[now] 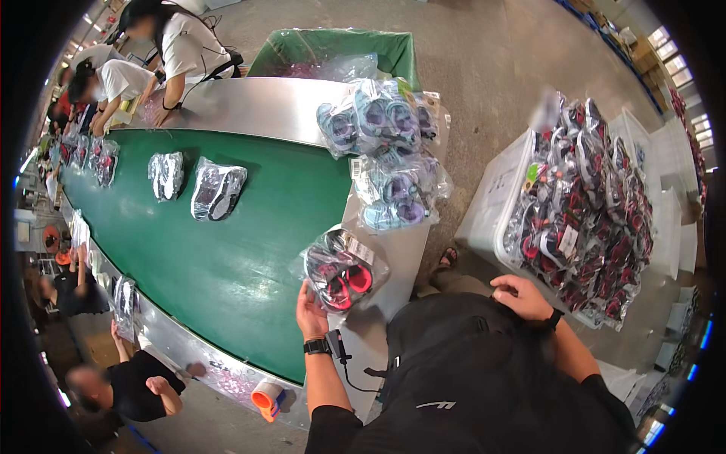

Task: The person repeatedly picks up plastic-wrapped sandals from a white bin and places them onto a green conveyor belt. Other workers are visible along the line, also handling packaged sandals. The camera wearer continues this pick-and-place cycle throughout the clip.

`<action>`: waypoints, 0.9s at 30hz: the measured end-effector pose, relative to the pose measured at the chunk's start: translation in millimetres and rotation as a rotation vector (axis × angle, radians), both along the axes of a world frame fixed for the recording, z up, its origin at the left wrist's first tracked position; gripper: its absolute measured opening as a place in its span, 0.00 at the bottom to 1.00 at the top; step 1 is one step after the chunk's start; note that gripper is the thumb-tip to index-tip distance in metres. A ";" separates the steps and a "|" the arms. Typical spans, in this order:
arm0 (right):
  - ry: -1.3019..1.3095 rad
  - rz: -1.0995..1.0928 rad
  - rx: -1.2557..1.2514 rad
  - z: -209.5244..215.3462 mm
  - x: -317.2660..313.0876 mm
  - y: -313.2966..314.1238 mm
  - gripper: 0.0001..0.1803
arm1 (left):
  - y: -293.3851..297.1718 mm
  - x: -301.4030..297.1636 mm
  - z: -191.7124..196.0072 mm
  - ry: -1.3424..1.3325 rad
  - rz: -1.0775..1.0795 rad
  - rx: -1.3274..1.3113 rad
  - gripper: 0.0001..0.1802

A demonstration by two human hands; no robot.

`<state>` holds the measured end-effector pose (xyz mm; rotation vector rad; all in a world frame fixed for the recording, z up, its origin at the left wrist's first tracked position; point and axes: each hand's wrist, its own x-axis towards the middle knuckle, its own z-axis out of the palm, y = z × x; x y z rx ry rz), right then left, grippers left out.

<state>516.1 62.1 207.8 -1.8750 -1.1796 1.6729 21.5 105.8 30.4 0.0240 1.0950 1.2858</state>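
At the near right end of the green conveyor belt (227, 287) is a clear-bagged pair of dark shoes with red insides (340, 274). My left hand (311, 314) grips the lower left edge of this bag, its fingertips partly hidden against the plastic. Farther along the metal end plate, several bagged pairs of light blue and purple shoes (393, 185) lie piled. My right hand (523, 297) hovers beside my body with loosely bent fingers apart, and nothing shows in it. It is nearest to a white bin (495, 216) heaped with bagged dark and red shoes (578, 204).
Two bagged dark-and-white pairs (218, 189) ride mid-belt, with more bags farther left. Several people work along both belt sides. A green-lined container (340, 45) stands behind the far metal edge. An orange tape roll (266, 397) sits on the near rim.
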 end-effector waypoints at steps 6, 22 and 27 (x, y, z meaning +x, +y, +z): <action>0.043 0.072 0.071 -8.4 -5.3 6.6 0.17 | 4.0 32.7 1.3 0.518 -0.324 0.188 0.38; 0.026 -0.048 0.478 41.7 35.3 -16.4 0.19 | -0.9 120.2 110.8 0.124 -0.466 0.034 0.24; -0.228 -0.073 0.983 74.8 70.1 -47.2 0.31 | 15.5 260.3 169.4 0.270 -0.814 0.378 0.32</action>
